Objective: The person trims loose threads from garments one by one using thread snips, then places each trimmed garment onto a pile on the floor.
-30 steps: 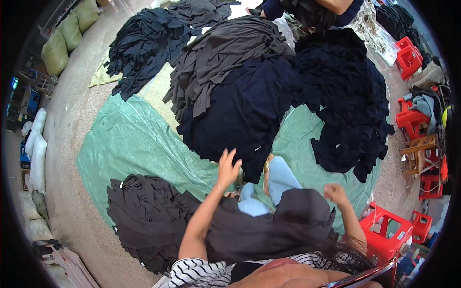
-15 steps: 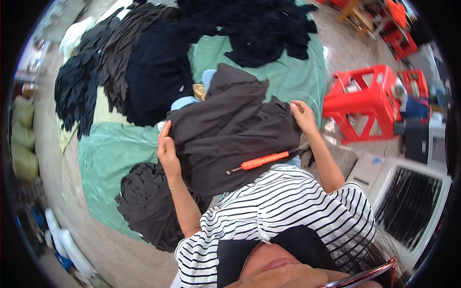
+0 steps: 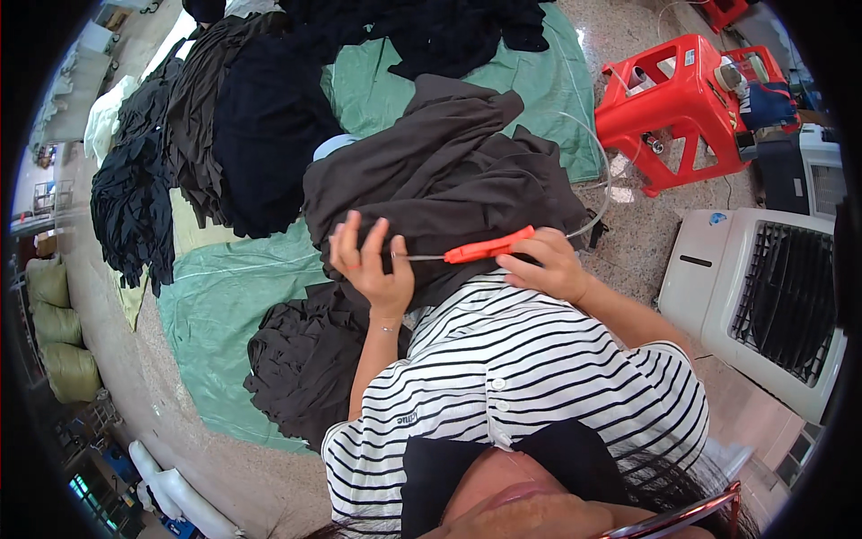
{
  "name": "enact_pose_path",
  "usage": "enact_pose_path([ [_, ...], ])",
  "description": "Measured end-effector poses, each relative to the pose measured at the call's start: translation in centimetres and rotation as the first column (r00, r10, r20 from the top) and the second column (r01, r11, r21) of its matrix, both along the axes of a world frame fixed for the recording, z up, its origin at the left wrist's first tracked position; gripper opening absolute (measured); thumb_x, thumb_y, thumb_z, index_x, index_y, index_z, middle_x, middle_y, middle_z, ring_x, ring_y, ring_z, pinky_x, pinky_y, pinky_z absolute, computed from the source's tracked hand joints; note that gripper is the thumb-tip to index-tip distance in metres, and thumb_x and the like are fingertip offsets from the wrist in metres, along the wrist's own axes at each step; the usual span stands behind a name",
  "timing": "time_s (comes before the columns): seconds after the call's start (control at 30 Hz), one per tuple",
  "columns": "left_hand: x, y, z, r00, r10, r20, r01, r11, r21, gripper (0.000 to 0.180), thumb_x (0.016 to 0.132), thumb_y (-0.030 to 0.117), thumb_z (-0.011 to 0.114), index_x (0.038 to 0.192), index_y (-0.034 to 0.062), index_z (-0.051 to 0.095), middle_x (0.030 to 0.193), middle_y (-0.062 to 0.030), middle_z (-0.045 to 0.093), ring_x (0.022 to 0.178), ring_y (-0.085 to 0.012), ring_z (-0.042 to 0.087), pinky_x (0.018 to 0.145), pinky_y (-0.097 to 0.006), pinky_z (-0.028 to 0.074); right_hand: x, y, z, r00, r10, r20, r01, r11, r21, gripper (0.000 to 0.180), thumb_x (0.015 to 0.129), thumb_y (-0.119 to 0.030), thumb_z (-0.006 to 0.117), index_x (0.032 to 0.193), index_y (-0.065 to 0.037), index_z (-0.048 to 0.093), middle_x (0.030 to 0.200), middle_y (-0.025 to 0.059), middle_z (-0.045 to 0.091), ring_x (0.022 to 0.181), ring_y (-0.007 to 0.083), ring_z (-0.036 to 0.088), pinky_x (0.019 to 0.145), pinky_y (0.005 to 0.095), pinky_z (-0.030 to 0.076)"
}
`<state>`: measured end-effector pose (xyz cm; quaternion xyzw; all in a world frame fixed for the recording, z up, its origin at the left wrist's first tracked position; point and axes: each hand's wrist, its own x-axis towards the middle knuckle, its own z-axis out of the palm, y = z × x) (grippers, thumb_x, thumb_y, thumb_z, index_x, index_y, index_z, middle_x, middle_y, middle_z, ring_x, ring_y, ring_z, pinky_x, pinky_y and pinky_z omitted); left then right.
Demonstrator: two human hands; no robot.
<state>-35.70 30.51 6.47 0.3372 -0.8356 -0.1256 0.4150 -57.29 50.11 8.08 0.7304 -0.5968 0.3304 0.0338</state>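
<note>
A slim orange-handled tool with a thin metal shaft [image 3: 492,245] is over the dark grey cloth bundle [image 3: 422,184] on the lap, shaft toward nine o'clock. The bare right hand [image 3: 549,265] has its fingers clamped on the handle's three-o'clock end. The bare left hand [image 3: 373,269], fingers spread apart, is at the shaft's tip; contact cannot be told. From the tool, a red plastic stool [image 3: 660,85] stands at two o'clock, a navy cloth heap [image 3: 269,135] lies at ten.

- Left hand [image 3: 373,274]: fingers spread, at metal-tip end of orange tool [image 3: 485,247].
- Left forearm [image 3: 368,368]: upright, below tool's tip end.
- Right hand [image 3: 549,267]: fingers curled round tool's handle end.
- Right forearm [image 3: 633,310]: slanting, lower right of tool.
</note>
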Motion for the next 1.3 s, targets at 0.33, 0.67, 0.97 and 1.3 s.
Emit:
enact_pose_path([
  [0.33,-3.1,1.2,-1.3,0.976,-0.159,0.153,0.146,0.985,0.089,0.033,0.086,0.018,0.072,0.118,0.0086,0.069,0.138,-0.0118,0.056,0.127,-0.0319,0.051,0.112,-0.053,0.032,-0.9,-5.2,-3.1,0.945,-0.238,-0.226,0.279,0.945,0.171,0.066,0.063,-0.01,0.078,0.125,-0.009,0.056,0.119,0.0101,0.053,0.092,0.031,0.058,0.076,0.0364,0.052],
  [0.67,-4.4,-2.5,0.7,0.957,-0.098,0.271,0.062,0.988,0.138,0.052,0.083,0.029,0.077,0.13,0.0122,0.063,0.148,-0.0102,0.047,0.139,-0.0341,0.038,0.112,-0.063,0.025,-12.2,-0.2,-1.1,0.607,-0.764,0.216,0.729,0.645,0.231,0.052,0.093,-0.024,0.071,0.141,-0.018,0.051,0.11,0.0151,0.046,0.097,0.031,0.054,0.087,0.0398,0.048],
  [0.97,-6.0,-2.4,2.2,0.944,-0.265,0.196,0.27,0.963,0.001,0.028,0.068,-0.001,0.064,0.095,0.0058,0.062,0.091,-0.0072,0.062,0.096,-0.0303,0.061,0.114,-0.059,0.027,-6.5,-2.5,-1.5,0.725,-0.555,0.408,0.514,0.83,0.218,0.072,0.078,-0.022,0.084,0.142,-0.015,0.051,0.112,0.0195,0.069,0.092,0.0388,0.068,0.074,0.0417,0.055],
  [1.3,-2.4,1.5,2.3,0.884,-0.354,0.306,0.304,0.932,0.198,0.061,0.067,0.019,0.083,0.121,0.0043,0.059,0.124,-0.0129,0.062,0.115,-0.0333,0.054,0.092,-0.042,0.042,-4.3,-3.8,0.2,0.669,-0.278,0.69,0.181,0.961,0.212,0.047,0.08,0.005,0.066,0.124,-0.01,0.059,0.108,0.0106,0.069,0.091,0.0204,0.069,0.081,0.031,0.053],
])
